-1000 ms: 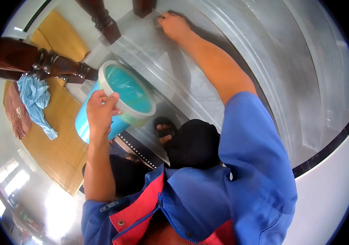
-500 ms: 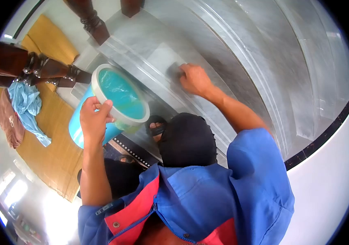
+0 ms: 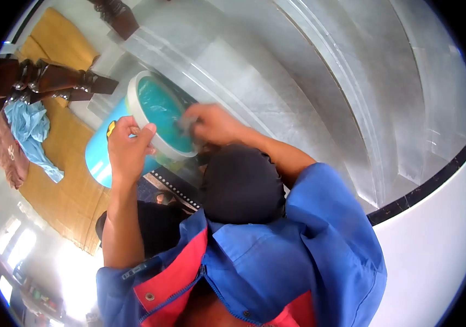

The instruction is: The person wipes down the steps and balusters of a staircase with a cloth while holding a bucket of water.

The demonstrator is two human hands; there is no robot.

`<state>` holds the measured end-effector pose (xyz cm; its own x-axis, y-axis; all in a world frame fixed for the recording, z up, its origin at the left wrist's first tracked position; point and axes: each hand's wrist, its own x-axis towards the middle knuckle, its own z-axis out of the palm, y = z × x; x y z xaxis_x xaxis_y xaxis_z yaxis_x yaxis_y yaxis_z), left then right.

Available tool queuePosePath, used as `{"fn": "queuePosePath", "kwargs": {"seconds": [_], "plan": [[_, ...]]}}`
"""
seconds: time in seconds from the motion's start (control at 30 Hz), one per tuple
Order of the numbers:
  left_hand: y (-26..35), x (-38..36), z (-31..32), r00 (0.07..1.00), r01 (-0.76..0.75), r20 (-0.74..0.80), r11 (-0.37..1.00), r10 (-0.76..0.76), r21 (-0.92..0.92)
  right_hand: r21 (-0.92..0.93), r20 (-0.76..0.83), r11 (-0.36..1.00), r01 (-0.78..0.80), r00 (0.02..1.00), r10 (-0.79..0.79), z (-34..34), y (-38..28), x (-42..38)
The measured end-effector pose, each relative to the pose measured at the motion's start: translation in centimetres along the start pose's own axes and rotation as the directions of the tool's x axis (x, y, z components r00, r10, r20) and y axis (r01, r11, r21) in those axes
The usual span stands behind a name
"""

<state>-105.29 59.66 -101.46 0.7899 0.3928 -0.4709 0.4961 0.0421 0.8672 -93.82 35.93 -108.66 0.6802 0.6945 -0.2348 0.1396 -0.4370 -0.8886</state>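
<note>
A turquoise bucket (image 3: pixel 100 155) with a pale rim stands tilted in view and holds water (image 3: pixel 159 106). My left hand (image 3: pixel 128 148) pinches the near side of its rim between thumb and fingers. A small yellow piece (image 3: pixel 111 128) shows beside the left fingers. My right hand (image 3: pixel 215 124), curled and smeared by motion, is over the right side of the bucket's opening. Something dark grey and blurred is at its fingertips; I cannot make out what it is.
Grey stone stairs (image 3: pixel 320 98) curve up to the right. Dark wooden balusters (image 3: pixel 39 82) stand at the left. Beyond them are brown cardboard (image 3: pixel 61 158), a light blue cloth (image 3: pixel 28 128) and a brown cloth (image 3: pixel 8 150). My black-clad knee (image 3: pixel 244 185) is close below my right hand.
My right hand has moved from the stair tread left and down to the bucket's opening. My left hand still grips the rim. The view has shifted slightly.
</note>
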Motion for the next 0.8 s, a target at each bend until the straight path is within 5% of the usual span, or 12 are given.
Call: {"fn": "queuePosePath", "kwargs": {"seconds": [0.03, 0.07, 0.13, 0.17, 0.23, 0.3, 0.37, 0.43, 0.47, 0.57, 0.67, 0.8], "plan": [[0.0, 0.0, -0.1, 1.000, 0.003, -0.022, 1.000, -0.003, 0.002, 0.043, 0.000, 0.993, 0.109, 0.994, -0.109, -0.1, 0.1, 1.3], [0.0, -0.3, 0.0, 0.999, 0.004, -0.036, 1.000, -0.004, 0.006, 0.107, -0.092, 0.983, -0.152, 0.983, 0.162, -2.1, 0.1, 1.5], [-0.1, -0.4, 0.1, 0.999, -0.001, -0.053, 1.000, 0.002, 0.016, 0.078, -0.421, 0.981, -0.180, 0.886, 0.196, -5.4, 2.2, 2.9], [-0.3, -0.6, 0.2, 0.998, 0.000, -0.056, 1.000, 0.001, 0.004, -0.351, -0.550, 0.918, -0.184, 0.834, -0.043, -7.1, 2.2, 3.9], [0.1, -0.8, 0.5, 0.998, 0.013, -0.064, 1.000, -0.013, 0.005, -0.504, -0.540, 0.862, -0.046, 0.796, -0.274, -8.9, 2.7, 7.4], [0.0, -0.6, 0.7, 0.998, -0.017, -0.066, 1.000, 0.017, 0.011, -0.569, -0.620, 0.814, -0.118, 0.711, -0.331, -8.1, 2.9, 12.2], [-0.1, -0.3, 0.8, 0.997, -0.045, -0.064, 0.999, 0.046, 0.014, -0.611, -0.508, 0.766, -0.198, 0.841, -0.188, -3.7, 2.7, 15.7], [-0.1, 0.1, 0.6, 0.995, -0.011, -0.098, 1.000, 0.013, 0.016, -0.544, -0.034, 0.817, 0.192, 0.968, -0.250, 1.5, -2.2, 13.3], [-0.1, 0.0, 0.5, 0.995, -0.006, -0.104, 1.000, 0.007, 0.011, -0.430, 0.235, 0.831, 0.354, 0.932, -0.275, 2.9, -3.5, 11.6], [0.1, -0.1, -0.7, 0.988, -0.006, -0.155, 0.999, -0.002, -0.047, -0.227, 0.079, 0.921, 0.316, 0.949, -0.306, 2.0, -4.3, 9.0], [0.9, -1.5, -2.3, 0.986, 0.003, -0.163, 0.995, -0.020, -0.103, -0.264, -0.187, 0.920, 0.289, 0.921, -0.343, -1.0, -3.5, 9.3], [-0.4, -3.0, -6.4, 0.979, 0.016, -0.199, 0.993, -0.040, -0.117, -0.142, -0.225, 0.952, 0.271, 0.928, -0.298, -0.9, -5.4, 10.9]]}}
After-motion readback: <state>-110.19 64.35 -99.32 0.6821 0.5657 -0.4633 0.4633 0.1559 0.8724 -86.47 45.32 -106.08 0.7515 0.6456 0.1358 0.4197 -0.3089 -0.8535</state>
